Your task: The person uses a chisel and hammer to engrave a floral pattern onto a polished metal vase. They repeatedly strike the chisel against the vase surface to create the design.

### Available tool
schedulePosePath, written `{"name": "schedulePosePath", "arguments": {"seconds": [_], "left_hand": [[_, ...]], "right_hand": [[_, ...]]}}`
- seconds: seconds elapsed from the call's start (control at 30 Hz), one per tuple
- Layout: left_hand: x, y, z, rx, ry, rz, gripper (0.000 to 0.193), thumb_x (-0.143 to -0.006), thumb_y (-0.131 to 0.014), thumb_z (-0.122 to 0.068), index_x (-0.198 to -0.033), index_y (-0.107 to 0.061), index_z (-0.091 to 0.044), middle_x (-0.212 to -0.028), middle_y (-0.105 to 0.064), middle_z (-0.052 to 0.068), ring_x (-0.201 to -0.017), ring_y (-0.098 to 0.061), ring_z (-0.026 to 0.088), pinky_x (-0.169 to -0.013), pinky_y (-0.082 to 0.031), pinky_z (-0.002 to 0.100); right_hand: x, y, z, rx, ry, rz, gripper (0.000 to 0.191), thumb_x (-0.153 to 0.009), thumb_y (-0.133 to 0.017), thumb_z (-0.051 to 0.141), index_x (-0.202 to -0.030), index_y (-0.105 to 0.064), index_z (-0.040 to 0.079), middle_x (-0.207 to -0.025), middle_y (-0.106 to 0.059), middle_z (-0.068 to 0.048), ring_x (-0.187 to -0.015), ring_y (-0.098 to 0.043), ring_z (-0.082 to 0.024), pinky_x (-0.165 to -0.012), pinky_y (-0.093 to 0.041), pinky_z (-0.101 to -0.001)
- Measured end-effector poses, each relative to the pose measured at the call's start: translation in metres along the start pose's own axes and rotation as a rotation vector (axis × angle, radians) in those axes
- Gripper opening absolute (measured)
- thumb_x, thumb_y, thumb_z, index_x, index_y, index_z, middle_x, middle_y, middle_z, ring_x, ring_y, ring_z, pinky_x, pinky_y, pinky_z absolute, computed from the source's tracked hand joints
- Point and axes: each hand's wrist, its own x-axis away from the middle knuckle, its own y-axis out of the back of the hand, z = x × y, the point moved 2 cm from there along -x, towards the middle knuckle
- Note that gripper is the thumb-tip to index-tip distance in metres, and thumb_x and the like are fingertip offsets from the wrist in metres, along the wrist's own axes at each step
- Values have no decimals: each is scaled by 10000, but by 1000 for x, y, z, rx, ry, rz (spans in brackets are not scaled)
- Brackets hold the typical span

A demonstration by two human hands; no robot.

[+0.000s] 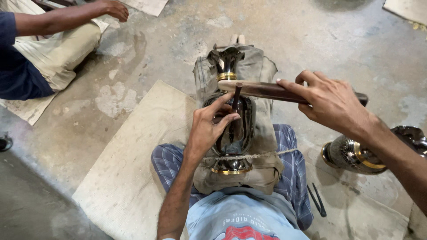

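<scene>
A dark, glossy metal vase (238, 133) with gold bands lies on a khaki cloth pad (262, 71) across my lap, tied down by a rope (262, 155). My left hand (211, 126) rests on the vase's belly and pinches a thin dark chisel (236, 95) upright against it. My right hand (331, 102) grips a wooden mallet stick (262, 90), held level over the chisel's top end.
A second dark vase with gold bands (356, 153) lies on the floor at my right. Thin metal tools (316, 200) lie beside my right leg. A board (133, 164) sits under me. Another person (49, 40) sits on the floor at top left.
</scene>
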Motion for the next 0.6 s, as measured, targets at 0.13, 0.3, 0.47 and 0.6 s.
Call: {"name": "schedulePosePath", "arguments": {"seconds": [0.13, 0.3, 0.47, 0.6], "left_hand": [[2, -1, 1, -25, 9, 7, 570, -887, -792, -203, -1422, -596, -193, -1051, -791, 136, -929, -800, 215, -789, -692, 377], [4, -8, 6, -71, -27, 31, 574, -897, -764, -170, -1437, -581, -234, -1068, -798, 136, -941, -800, 219, -802, -681, 392], [6, -11, 10, -69, 40, 10, 532, -889, -764, -171, -1396, -610, -214, -1057, -793, 141, -926, -801, 224, -790, -691, 386], [4, -11, 7, -59, 42, -27, 514, -897, -761, -149, -1390, -615, -170, -1075, -779, 155, -954, -792, 232, -806, -692, 385]], "right_hand": [[1, 18, -2, -87, -35, -153, 646, -887, -710, 158, -1490, -529, 301, -1224, -647, -55, -905, -646, -190, -598, -602, -310], [7, 34, -5, -307, -57, -119, 623, -924, -700, 152, -1515, -523, 245, -1082, -714, -57, -733, -685, -185, -622, -612, -353], [5, 37, -5, -291, -50, -197, 688, -913, -684, 125, -1561, -478, 224, -1090, -715, -81, -726, -683, -183, -592, -607, -353], [-3, 36, -4, 135, 7, -188, 631, -927, -673, 173, -1515, -511, 332, -1032, -759, 13, -721, -693, -137, -578, -590, -333]]}}
